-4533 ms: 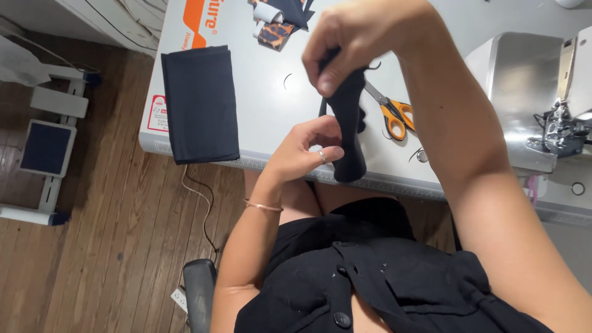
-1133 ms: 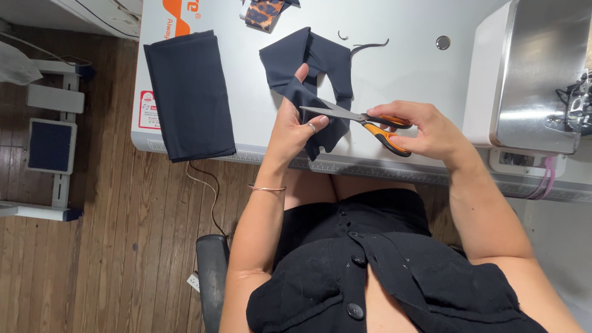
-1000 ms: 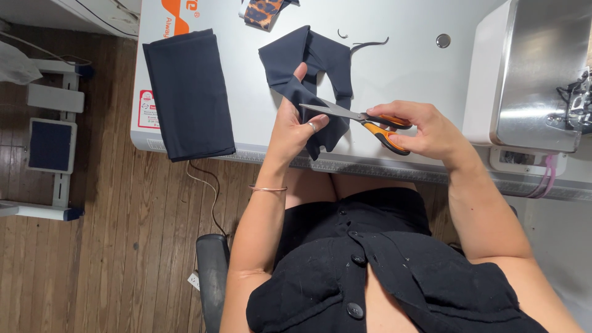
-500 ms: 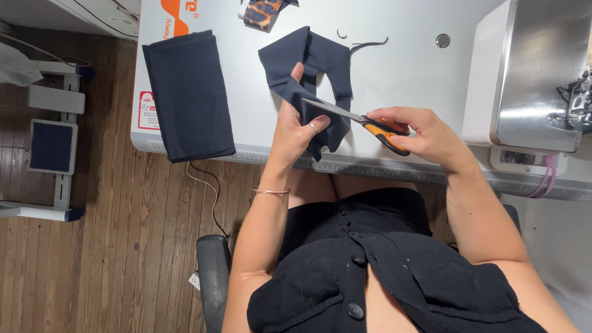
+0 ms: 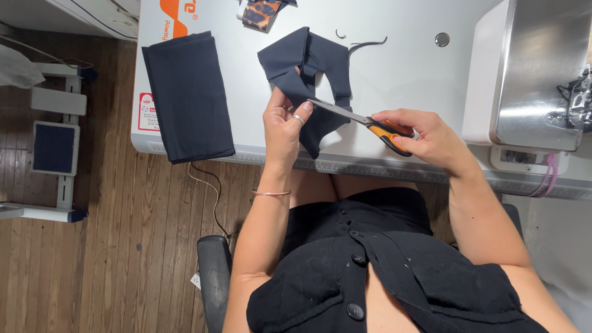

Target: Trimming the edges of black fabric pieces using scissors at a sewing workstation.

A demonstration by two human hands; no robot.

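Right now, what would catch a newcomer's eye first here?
The orange-handled scissors in the right hand, blades at a dark fabric piece that the left hand pinches at the white table's front edge. To the left lies a folded dark cloth; a sewing machine stands right.

A white, smooth-topped desk (image 5: 407, 61) stood over a floor of worn brown wooden planks (image 5: 123, 246). At the desk's right end sat a grey metal sewing machine (image 5: 536, 74). On the floor beyond the desk's left edge stood a white frame with a dark blue pedal pad (image 5: 53, 148). A black chair arm (image 5: 214, 277) showed below. Light was even and bright.
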